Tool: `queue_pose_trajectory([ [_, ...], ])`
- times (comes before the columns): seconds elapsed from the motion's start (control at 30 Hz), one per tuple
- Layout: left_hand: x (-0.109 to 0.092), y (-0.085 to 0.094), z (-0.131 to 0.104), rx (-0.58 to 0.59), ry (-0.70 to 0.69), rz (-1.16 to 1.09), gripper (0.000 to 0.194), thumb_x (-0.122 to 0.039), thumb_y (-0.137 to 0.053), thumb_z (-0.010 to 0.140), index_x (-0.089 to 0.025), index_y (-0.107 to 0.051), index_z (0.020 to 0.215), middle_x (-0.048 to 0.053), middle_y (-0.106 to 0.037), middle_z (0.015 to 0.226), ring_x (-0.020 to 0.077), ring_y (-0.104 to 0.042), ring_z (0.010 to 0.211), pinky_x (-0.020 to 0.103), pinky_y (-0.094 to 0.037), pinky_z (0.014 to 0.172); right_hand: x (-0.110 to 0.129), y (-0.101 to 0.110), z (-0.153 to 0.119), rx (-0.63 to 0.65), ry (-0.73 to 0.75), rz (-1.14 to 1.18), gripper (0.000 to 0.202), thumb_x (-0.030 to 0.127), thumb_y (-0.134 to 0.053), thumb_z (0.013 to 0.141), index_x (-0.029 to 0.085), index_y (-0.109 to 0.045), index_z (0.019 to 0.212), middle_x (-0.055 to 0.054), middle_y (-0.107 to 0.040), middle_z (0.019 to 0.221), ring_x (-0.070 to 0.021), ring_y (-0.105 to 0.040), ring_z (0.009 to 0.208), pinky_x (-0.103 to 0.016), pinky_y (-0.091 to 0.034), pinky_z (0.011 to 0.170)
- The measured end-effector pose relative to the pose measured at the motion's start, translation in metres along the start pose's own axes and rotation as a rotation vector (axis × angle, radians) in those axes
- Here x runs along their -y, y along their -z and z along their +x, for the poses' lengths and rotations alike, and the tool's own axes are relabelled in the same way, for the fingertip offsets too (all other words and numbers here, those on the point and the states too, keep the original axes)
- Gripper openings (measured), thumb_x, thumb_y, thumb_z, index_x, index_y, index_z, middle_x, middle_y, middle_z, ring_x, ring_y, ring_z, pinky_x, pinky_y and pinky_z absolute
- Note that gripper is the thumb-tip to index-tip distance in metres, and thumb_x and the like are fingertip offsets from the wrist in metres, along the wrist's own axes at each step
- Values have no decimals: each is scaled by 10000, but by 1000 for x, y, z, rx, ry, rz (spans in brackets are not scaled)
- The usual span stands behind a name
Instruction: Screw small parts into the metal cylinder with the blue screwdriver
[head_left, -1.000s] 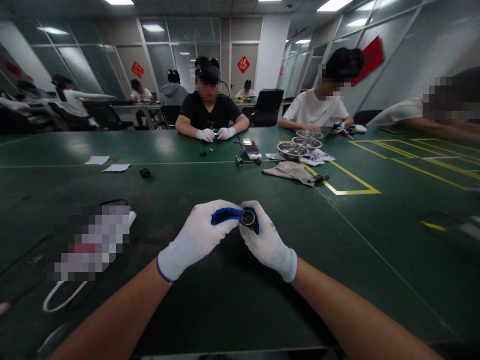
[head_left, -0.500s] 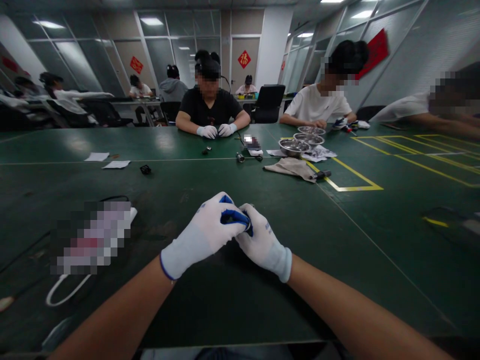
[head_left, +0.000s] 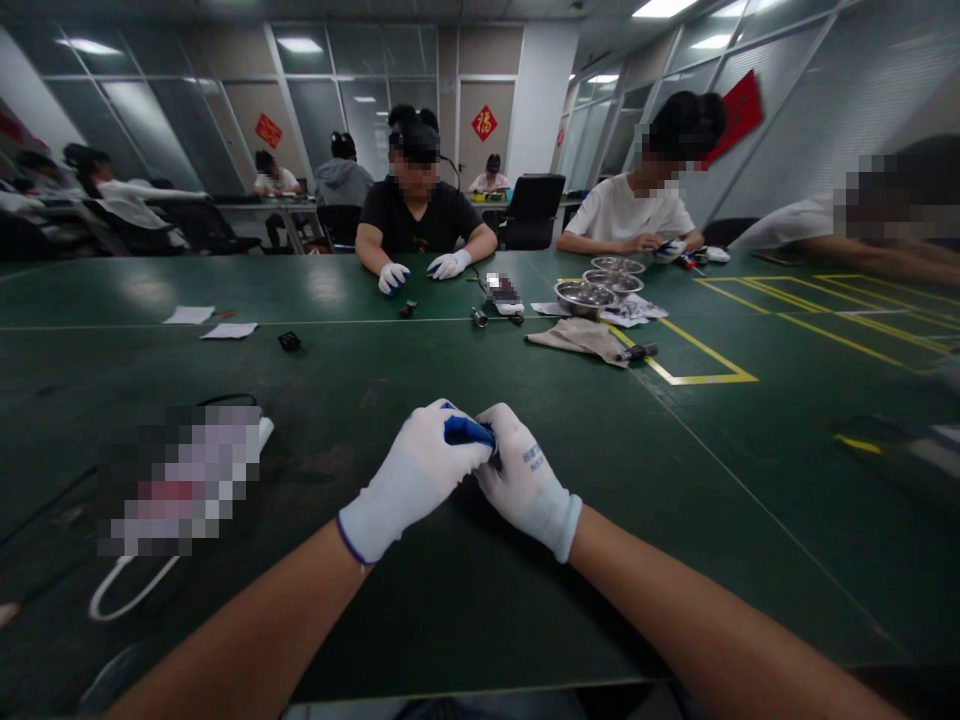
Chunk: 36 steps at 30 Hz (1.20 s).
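Note:
Both my hands wear white gloves with blue palms and meet above the green table (head_left: 330,395). My left hand (head_left: 431,460) has its fingers bent and pinched at the side of the other hand. My right hand (head_left: 523,472) is curled closed against those fingertips. Whatever lies between them is hidden by the gloves; only a small dark spot shows where they touch. To the left of my hands lies a blurred-out pale device (head_left: 202,465) with a white cord loop.
Steel bowls (head_left: 586,296) stand on papers beyond a beige cloth (head_left: 577,338) with a dark-handled tool. A black part (head_left: 289,341), white papers (head_left: 229,330) and a metal cylinder (head_left: 479,317) lie farther off. People sit across the table, one gloved person (head_left: 420,220) opposite.
My left hand has tilted slightly, and its fingers are closer together. The person opposite has moved their gloved hands apart. The person in white has shifted their hands towards a dark item.

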<state>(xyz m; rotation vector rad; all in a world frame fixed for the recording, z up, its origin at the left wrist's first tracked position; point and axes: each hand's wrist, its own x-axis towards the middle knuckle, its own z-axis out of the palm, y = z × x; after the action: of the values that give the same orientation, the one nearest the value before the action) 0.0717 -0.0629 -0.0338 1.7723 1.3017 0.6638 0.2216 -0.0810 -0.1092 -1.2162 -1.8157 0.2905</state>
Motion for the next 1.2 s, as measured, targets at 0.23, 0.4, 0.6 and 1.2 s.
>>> queue_pose_trajectory([
  [0.23, 5, -2, 2, 2, 2, -37, 90, -174, -772, 778, -166, -705, 838, 43, -729, 890, 236, -707, 922, 369, -558, 847, -2, -1, -1, 5, -42, 10, 197, 117, -580, 816, 226, -519, 968, -42, -591, 867, -224, -589, 811, -358, -479, 710],
  [0.4, -1, -10, -3, -91, -56, 133, 62, -175, -745, 822, -187, -685, 833, 40, -699, 929, 214, -690, 906, 360, -560, 849, -5, -2, 0, -5, -47, 35, 162, 143, -580, 836, 219, -524, 967, -49, -600, 878, -222, -594, 804, -364, -489, 712],
  [0.6, 7, -17, 2, -202, -71, 123, 253, -254, -794, 796, -185, -634, 980, 70, -669, 1073, 250, -662, 1001, 414, -562, 892, -5, 4, 3, -50, -30, 152, 174, 159, -589, 812, 229, -512, 953, -25, -594, 840, -195, -576, 729, -333, -485, 653],
  [1.2, 38, -18, 16, 136, -257, 520, 163, -241, -614, 938, -189, -687, 1074, 100, -680, 1132, 268, -670, 1047, 408, -553, 952, -11, 15, 9, -206, -224, 240, 152, 354, -651, 847, 235, -560, 872, -20, -666, 759, -206, -635, 698, -333, -524, 637],
])
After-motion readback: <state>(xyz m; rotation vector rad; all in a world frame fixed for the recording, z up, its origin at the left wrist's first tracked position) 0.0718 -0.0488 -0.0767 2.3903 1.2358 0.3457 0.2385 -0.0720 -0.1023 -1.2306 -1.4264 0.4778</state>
